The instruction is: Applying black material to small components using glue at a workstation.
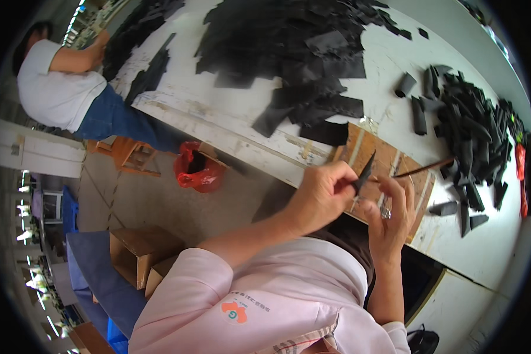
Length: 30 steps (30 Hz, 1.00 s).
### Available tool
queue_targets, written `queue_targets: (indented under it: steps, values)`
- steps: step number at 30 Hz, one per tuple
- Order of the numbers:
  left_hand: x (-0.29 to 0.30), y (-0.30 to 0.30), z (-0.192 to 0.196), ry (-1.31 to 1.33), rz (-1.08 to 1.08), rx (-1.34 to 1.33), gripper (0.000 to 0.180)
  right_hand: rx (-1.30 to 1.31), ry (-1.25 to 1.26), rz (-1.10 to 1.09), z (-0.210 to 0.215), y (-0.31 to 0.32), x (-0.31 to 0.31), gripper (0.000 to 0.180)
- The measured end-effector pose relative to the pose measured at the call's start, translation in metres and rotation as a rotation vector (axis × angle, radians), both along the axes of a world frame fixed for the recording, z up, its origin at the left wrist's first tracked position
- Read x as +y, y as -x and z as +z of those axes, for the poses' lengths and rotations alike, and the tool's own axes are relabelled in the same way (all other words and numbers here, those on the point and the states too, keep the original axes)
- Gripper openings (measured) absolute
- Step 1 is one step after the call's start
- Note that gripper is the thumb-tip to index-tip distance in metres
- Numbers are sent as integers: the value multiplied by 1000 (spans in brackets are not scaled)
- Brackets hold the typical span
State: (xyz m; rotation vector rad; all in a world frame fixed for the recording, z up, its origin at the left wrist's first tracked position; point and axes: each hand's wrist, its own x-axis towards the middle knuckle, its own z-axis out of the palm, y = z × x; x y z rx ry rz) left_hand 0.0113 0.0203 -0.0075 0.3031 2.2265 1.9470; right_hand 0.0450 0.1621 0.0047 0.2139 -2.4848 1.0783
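My left hand (324, 193) is closed in a pinch on a small black fabric piece (366, 171), whose pointed end sticks up. Close beside it, my right hand (393, 215) has its fingers bent toward the thumb. A small shiny metal thing (386, 212) shows at those fingers; I cannot make out its kind. Past the right fingertips a long, thin dark brown strip (425, 167) reaches toward the right; whether I hold it is unclear. Under both hands lies a brown wooden board (416, 183) at the table's near edge.
A wide heap of flat black fabric pieces (277, 44) covers the far white table (230, 112). Rolled black pieces (469, 124) pile up at the right. Left of the table are a red plastic bag (197, 171), cardboard boxes (141, 253) and another person (65, 82).
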Motion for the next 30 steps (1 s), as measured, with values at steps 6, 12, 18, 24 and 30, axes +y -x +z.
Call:
queue_targets:
  steps: [6, 12, 18, 24, 30]
  values:
    - [24, -13, -4, 224, 186, 583, 12, -94, 255, -34, -13, -1, -3, 13]
    - [16, 4, -15, -381, 103, -98, 16, -31, 117, -125, -27, 12, -2, 6]
    - [13, 9, -12, -517, -175, -295, 17, -576, 1291, 198, -30, 6, 15, 7]
    - [27, 0, -18, -24, 177, 243, 16, -644, 1507, 248, -41, -1, 12, 13]
    - [22, 7, -5, -882, -687, -725, 36, -496, 1547, 278, -54, -6, 32, 24]
